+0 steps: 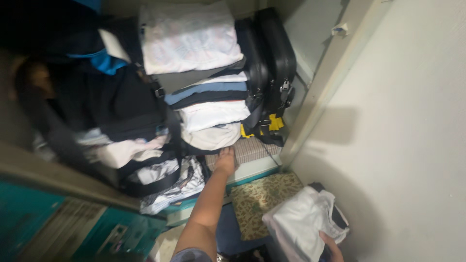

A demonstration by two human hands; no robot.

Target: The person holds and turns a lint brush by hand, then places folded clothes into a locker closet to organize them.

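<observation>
Stowing looks underway: left hand (225, 161) rests flat, fingers open, just under the folded clothes stack (212, 114) on the shelf; right hand (332, 246), well below it, grips white folded garments (304, 221). Next, a gap.

I see a stack of folded white, blue and grey cotton garments (211, 104) on the shelf, and a bundle of folded white cloth (303, 221) lower right.

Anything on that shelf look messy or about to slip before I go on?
Yes. Left of the neat stack of folded clothes, crumpled clothes spill over the shelf edge under a black bag. The left hand touches the stack's base; the right hand holds white folded clothes.
</observation>
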